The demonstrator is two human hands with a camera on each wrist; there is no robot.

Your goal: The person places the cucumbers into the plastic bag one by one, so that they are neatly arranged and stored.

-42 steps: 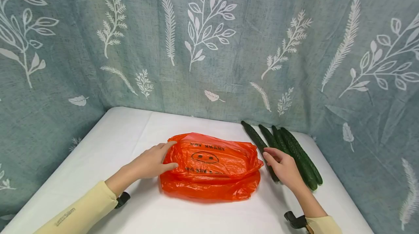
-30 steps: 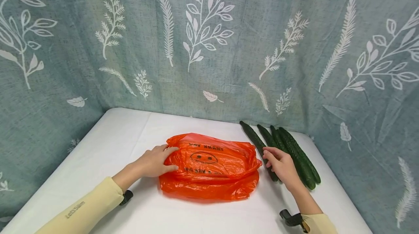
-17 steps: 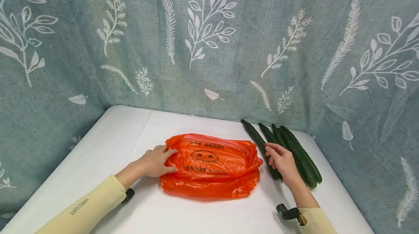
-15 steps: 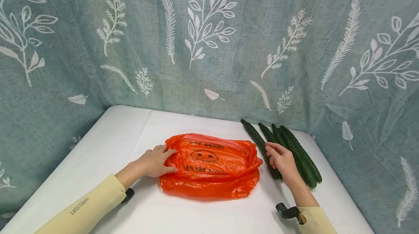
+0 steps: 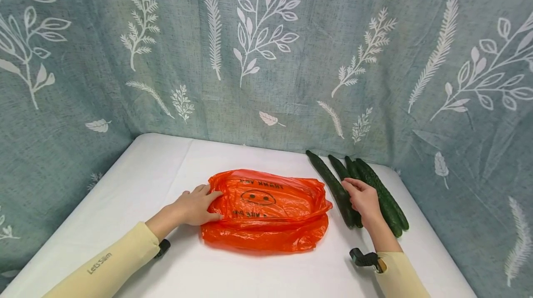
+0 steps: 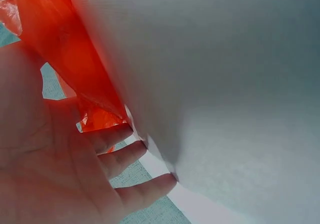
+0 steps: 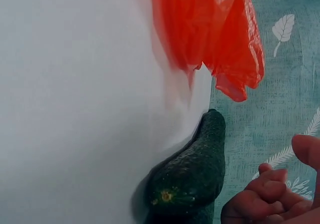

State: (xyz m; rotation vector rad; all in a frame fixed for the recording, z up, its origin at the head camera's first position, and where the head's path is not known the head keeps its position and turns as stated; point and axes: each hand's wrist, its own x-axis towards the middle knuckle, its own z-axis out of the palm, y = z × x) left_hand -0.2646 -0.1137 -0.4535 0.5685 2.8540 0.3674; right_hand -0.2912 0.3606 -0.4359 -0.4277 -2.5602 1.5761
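Head view high, facing forward-down; low, close wrist views share red bag

Curtained-off nook — leaf-print blue-green curtain on three sides of white table — wider room unseen

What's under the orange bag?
The white table is under the orange bag. The bag covers that spot, so you can't see if anything else is beneath.
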